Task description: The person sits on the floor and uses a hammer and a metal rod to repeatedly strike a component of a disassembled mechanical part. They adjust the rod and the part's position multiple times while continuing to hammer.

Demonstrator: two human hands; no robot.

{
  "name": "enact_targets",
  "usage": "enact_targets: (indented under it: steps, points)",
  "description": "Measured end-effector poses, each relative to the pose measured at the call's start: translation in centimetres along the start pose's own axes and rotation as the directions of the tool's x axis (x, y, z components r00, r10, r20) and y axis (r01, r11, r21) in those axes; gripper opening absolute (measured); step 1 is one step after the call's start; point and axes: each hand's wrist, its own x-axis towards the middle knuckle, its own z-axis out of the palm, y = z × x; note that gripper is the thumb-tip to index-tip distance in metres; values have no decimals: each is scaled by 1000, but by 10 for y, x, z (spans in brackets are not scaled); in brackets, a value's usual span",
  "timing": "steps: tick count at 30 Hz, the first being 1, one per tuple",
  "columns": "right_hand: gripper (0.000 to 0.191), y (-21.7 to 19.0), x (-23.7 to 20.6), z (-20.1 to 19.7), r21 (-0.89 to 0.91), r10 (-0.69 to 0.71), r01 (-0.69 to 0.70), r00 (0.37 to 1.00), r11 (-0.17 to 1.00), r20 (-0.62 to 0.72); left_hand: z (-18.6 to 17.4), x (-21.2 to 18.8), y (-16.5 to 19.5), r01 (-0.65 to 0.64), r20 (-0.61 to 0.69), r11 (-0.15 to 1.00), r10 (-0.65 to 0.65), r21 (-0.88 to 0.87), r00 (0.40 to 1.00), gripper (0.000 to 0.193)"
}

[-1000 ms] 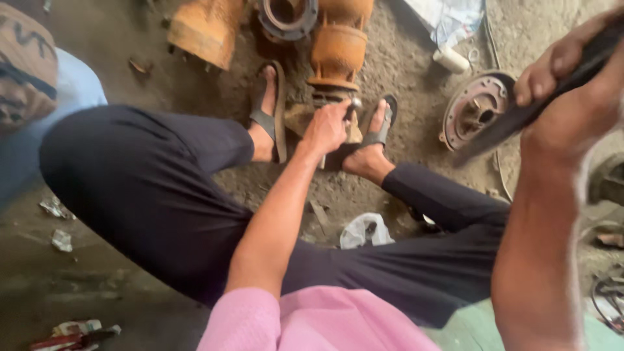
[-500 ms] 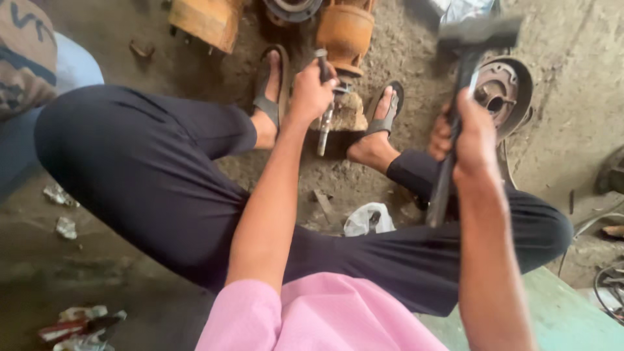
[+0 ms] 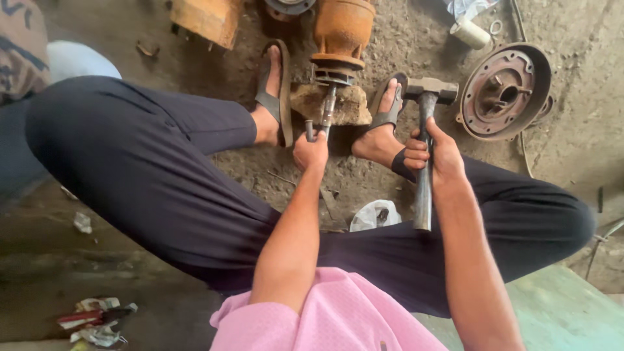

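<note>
dirt floor [image 3: 403, 39] | left hand [image 3: 311, 151] grips thin rusty rod [image 3: 309, 130] | right hand [image 3: 437, 155] grips dark metal hammer [image 3: 426, 123]

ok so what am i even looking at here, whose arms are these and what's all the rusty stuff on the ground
This is a single picture from a camera worn on a person's head, looking down, so the two bare arms belong to the wearer, who sits low with knees spread and sandalled feet on a dirt floor. The left hand grips a short metal rod held upright beside the thin shaft that sticks out of a rusty orange housing. That shaft rests on a rough stone block between the feet. The right hand holds a hammer by its long metal handle, head up near the right foot. To the right lies a round rusty cover plate. A crumpled white bag lies between the legs.
</note>
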Motion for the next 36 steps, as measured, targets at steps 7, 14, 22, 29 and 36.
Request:
enact_targets:
  steps: [7,14,22,29,36]
  points:
    - [40,6,-12,12,-96,-81,75,995,993,-62,3,8,15,-199,185,957,161,209,969,29]
    - [39,13,-14,25,-72,-61,57,997,996,-54,-4,5,17,-202,348,972,149,121,926,18]
    - [39,11,-9,27,-88,-52,47,997,995,-51,-1,0,20,-138,445,988,92,72,891,23]
    - [38,7,3,18,-76,-41,41,999,996,2,-9,-7,26,-102,392,992,63,80,918,28]
    - [41,23,3,24,-64,-57,55,998,996,-24,-23,-29,42,-101,429,992,59,76,901,33]
